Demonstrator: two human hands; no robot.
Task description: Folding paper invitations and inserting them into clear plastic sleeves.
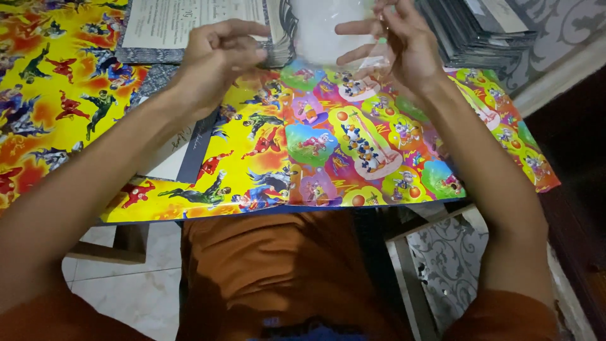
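Both my hands are raised over a table covered with bright cartoon-print wrapping paper. My right hand pinches the edge of a clear plastic sleeve, which hangs between the hands. My left hand has its fingers curled together close to the sleeve's left edge; whether it touches the plastic I cannot tell. A pale printed card with a dark patterned border lies under the left hand at the table's far side.
A stack of dark patterned cards sits at the far right. A second sheet with superhero figures covers the left. A white card lies partly under the paper. Tiled floor shows below the table edge.
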